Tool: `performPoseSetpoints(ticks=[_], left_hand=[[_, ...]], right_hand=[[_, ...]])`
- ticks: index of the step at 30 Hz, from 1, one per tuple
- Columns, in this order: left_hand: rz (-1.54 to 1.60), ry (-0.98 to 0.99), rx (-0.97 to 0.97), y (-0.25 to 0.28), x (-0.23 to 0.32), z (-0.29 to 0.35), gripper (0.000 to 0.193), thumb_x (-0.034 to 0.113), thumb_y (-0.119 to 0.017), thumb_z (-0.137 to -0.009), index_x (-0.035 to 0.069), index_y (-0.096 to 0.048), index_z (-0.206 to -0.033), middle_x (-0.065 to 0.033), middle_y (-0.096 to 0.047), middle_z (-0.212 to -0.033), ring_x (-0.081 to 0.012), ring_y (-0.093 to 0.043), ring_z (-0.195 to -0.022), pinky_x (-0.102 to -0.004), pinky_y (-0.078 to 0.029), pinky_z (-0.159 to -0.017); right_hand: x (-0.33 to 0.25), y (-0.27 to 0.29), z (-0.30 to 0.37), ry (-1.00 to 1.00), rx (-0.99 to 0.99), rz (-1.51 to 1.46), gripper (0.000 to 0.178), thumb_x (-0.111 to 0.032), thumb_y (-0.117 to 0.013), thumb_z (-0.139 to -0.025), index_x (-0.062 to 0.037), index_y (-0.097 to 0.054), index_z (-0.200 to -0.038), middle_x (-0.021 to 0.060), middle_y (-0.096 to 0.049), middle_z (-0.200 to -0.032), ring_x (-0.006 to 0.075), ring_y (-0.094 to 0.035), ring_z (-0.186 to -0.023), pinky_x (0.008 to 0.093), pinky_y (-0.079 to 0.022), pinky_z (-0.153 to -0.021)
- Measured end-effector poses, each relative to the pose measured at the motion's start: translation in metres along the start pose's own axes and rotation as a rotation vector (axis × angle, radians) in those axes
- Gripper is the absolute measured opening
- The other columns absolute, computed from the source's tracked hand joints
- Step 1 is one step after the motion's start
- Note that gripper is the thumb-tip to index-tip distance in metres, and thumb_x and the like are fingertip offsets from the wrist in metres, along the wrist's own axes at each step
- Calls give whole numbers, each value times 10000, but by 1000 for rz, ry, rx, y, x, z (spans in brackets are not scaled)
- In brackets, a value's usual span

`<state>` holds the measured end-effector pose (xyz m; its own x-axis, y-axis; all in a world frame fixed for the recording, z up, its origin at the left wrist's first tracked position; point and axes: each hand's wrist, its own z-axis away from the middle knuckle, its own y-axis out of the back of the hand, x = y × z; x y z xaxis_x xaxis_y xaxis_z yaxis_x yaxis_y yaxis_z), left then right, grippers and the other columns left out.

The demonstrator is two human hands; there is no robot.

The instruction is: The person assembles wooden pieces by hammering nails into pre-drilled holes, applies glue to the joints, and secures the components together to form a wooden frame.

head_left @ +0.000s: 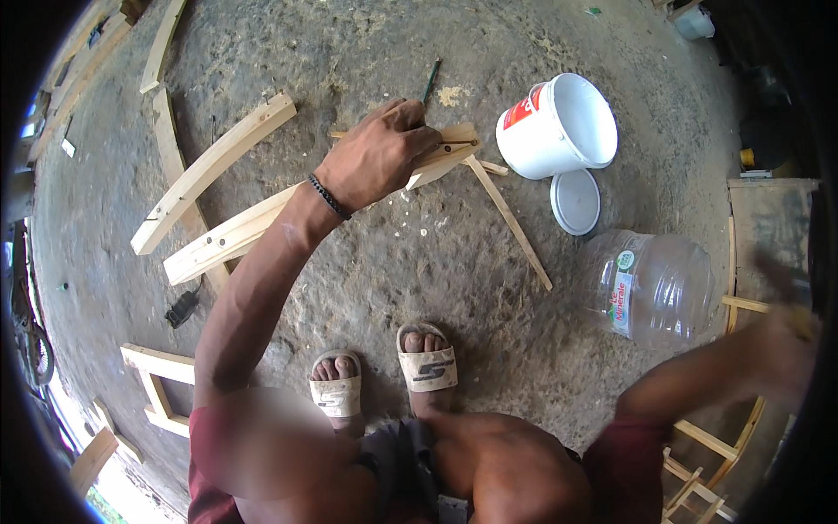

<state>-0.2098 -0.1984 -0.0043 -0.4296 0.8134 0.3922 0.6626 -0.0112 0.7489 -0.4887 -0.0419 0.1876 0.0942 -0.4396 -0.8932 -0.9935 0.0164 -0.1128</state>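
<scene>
My left hand (pixel 377 150) is closed at the far end of a pale wooden beam (pixel 240 234), fingers pinched around a thin nail (pixel 460 142). Its head end points right, over the wood. A dark round mark shows beside the nail, and more dark marks dot the beam's near-left end. At the far right my right hand (pixel 781 354) is raised and smeared by motion, closed round a hammer (pixel 775 272) whose dark head is blurred. The hammer's handle is mostly hidden by the hand.
A second beam (pixel 214 175) with nails lies left, across a longer plank (pixel 168 131). A thin strip (pixel 515 229) lies right of the left hand. Beyond are a white bucket (pixel 541 131), its lid (pixel 576 203) and a clear bottle (pixel 668 284). Wooden frames (pixel 157 393) stand at the edges.
</scene>
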Motion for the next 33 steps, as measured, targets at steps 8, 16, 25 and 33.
performPoseSetpoints(ticks=[8,16,25,33], left_hand=[[-36,16,-23,7,-9,9,200,60,-706,-820,16,-719,-1015,-84,-538,-810,-236,-571,-782,-380,-527,-713],[-7,31,-43,16,-4,5,174,83,-692,-840,-9,-689,-988,-104,-551,-838,-266,-580,-810,-399,-521,-749],[1,117,-74,44,1,20,166,97,-696,-852,4,-685,-989,-115,-596,-883,-281,-612,-826,-399,-521,-753],[-4,130,-94,44,-1,27,195,95,-706,-833,22,-691,-1013,-102,-580,-858,-266,-607,-805,-397,-532,-732]], right_hand=[[147,-19,53,-535,-70,802,256,-224,-571,-1001,26,-588,-1057,157,-595,-728,250,-597,-692,400,-446,-618],[141,-33,50,-529,-103,787,216,-199,-589,-998,8,-610,-1055,64,-540,-654,141,-493,-563,329,-404,-540],[150,-36,65,-642,21,602,231,-224,-586,-1010,-3,-634,-1053,-8,-505,-661,78,-464,-589,295,-381,-534],[146,-46,64,-520,-101,732,231,-215,-608,-989,4,-628,-1057,107,-629,-720,178,-593,-625,346,-445,-575]])
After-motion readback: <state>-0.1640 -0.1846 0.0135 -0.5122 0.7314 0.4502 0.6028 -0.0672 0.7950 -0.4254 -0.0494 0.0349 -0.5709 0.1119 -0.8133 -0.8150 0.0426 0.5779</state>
